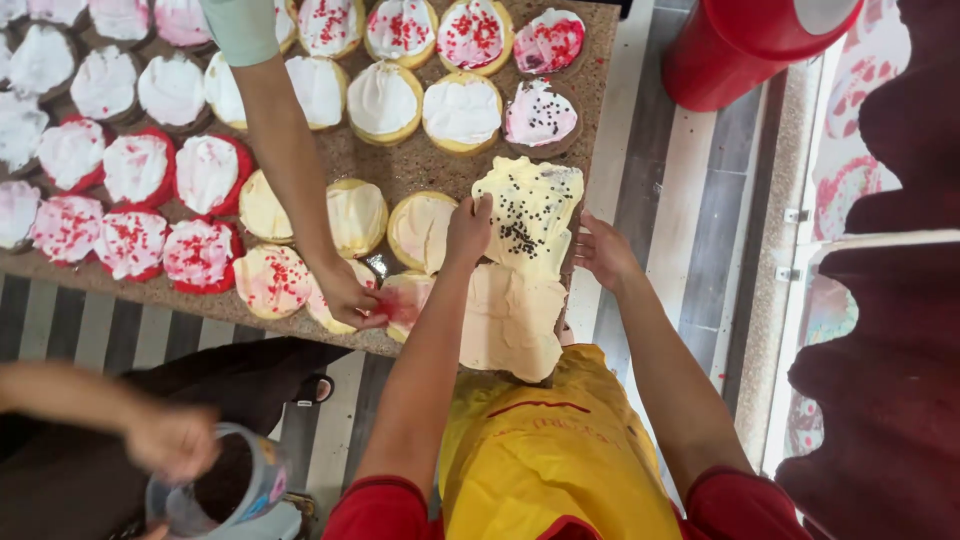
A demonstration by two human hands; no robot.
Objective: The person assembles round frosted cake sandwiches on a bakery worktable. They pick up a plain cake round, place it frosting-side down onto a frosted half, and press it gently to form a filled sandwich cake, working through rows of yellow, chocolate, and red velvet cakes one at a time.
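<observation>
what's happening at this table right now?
A person in a yellow apron stands at a speckled table crowded with small round frosted cakes. Their left hand rests on the edge of a cream-frosted cake with dark sprinkles; the right hand is open beside it, at the table edge. A co-worker's hand reaches in to the pink-streaked cakes at the front. At lower left, another person's hand dips into a container of dark sprinkles.
</observation>
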